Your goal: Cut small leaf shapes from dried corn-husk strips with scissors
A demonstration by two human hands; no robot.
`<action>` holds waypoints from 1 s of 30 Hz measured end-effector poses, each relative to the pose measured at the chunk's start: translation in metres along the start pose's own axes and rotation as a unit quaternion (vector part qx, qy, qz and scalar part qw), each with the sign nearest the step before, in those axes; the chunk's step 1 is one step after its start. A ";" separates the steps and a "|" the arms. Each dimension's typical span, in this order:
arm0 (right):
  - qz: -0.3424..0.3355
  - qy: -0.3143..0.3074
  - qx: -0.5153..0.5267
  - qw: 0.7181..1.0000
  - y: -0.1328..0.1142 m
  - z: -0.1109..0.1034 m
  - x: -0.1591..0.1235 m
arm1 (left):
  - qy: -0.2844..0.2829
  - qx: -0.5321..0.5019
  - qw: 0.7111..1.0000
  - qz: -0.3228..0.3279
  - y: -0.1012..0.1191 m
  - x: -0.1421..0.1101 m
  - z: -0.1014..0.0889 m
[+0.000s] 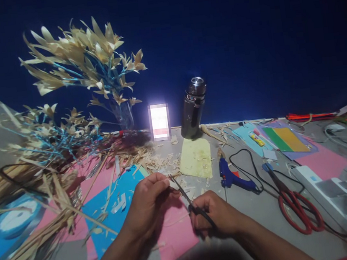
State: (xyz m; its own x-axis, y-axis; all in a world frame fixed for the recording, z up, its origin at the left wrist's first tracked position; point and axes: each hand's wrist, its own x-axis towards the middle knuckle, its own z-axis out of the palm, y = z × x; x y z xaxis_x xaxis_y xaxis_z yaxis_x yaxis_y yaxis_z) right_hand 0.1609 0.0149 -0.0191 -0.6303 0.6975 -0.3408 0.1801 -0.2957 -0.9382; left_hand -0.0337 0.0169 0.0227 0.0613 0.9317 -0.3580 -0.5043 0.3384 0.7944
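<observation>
My left hand [152,198] pinches a small pale piece of dried husk [173,184] between thumb and fingers. In my right hand [213,213] is a pair of black-handled scissors [184,193], its fingers wrapped through the handles. The slim blades point up and to the left, close against the husk piece; whether they touch it I cannot tell. Below both hands lies a pink sheet [176,235], and a blue sheet [113,209] spreads under and left of my left hand. Pale scraps are scattered around them.
Husk flowers on blue stems [101,58] stand at the back left, above dried husk strips [20,250]. A dark flask [192,113] is beside a yellow sheet [196,159]. To the right lie a blue glue gun [233,177], red-handled scissors [297,211] and a white power strip [334,199] with cables.
</observation>
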 end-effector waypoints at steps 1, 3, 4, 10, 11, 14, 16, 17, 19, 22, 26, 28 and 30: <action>0.002 0.001 0.004 1.000 0.001 0.000 0.000 | 0.000 0.005 1.000 0.000 0.000 0.000 -0.001; 0.008 0.001 0.010 1.000 0.003 0.000 0.001 | 0.001 0.014 1.000 0.000 0.001 0.000 -0.002; 0.012 0.001 0.011 1.000 0.003 0.000 0.001 | 0.004 0.019 1.000 0.000 0.001 0.000 -0.002; 0.028 -0.002 0.018 0.999 -0.002 0.001 0.000 | 0.012 0.049 0.999 0.004 0.011 -0.001 -0.002; 0.030 -0.002 0.023 0.999 -0.002 0.001 0.000 | 0.013 0.049 0.999 0.004 0.012 -0.001 -0.003; 0.026 0.005 0.045 0.999 0.001 0.004 0.002 | 0.003 0.028 0.999 -0.015 0.010 -0.003 -0.005; 0.004 0.044 0.078 0.996 0.004 0.006 0.005 | -0.006 -0.011 0.999 -0.032 0.005 -0.004 -0.006; -0.011 0.073 0.101 0.992 0.005 0.008 0.006 | -0.008 -0.034 0.999 -0.038 0.000 -0.005 -0.005; -0.048 0.140 0.152 0.977 0.007 0.010 0.008 | -0.006 -0.075 0.996 -0.049 -0.011 -0.005 -0.002; -0.082 0.221 0.178 0.955 0.005 0.009 0.008 | -0.016 -0.108 0.991 -0.074 -0.029 -0.007 0.007; -0.100 0.275 0.166 0.942 0.001 0.004 0.005 | -0.038 -0.106 0.988 -0.107 -0.043 -0.011 0.015; -0.098 0.262 0.177 0.944 -0.001 0.002 0.004 | -0.060 -0.074 0.989 -0.114 -0.043 -0.012 0.014; -0.092 0.232 0.180 0.951 -0.003 0.000 0.002 | -0.086 -0.028 0.990 -0.106 -0.039 -0.012 0.010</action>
State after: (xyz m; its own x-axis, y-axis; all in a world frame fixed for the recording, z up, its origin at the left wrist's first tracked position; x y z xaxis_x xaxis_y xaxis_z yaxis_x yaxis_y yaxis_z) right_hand 0.1593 0.0172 -0.0172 -0.2105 0.9474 -0.2412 -0.2247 -0.2870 -0.9312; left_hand -0.0056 -0.0066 0.0011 0.3138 0.8510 -0.4212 -0.5118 0.5252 0.6799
